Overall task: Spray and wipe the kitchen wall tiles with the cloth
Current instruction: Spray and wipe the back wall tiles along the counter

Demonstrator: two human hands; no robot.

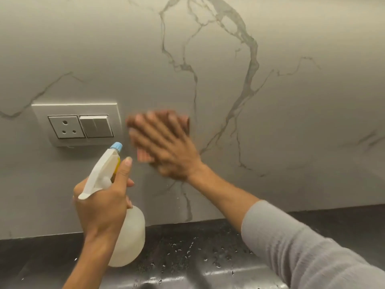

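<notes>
Two hands are at work against the wall. The right hand point(166, 147) lies flat with fingers spread and straight, pressing the cloth point(144, 157) onto the wall tiles point(291, 97); hand and cloth are both smeared by blur. The cloth is reddish-brown to pink, perhaps folded into a rough square, and shows past the fingers at its far right corner and its near left edge. It sits just right of a silver switch plate point(77, 124) with a three-hole socket and rocker switches. A grey sleeve point(302, 247) covers the right forearm.

The left hand point(102, 203) is wrapped around the neck of a spray bottle point(131, 236), its forefinger raised beside the white spray head. The bottle is translucent white with a pale blue nozzle tip point(116, 146) that points up at the wall, just below the switch plate.

The tiles are pale grey with dark marble veins. Below them runs a black speckled counter point(187, 249), dotted with water drops.
</notes>
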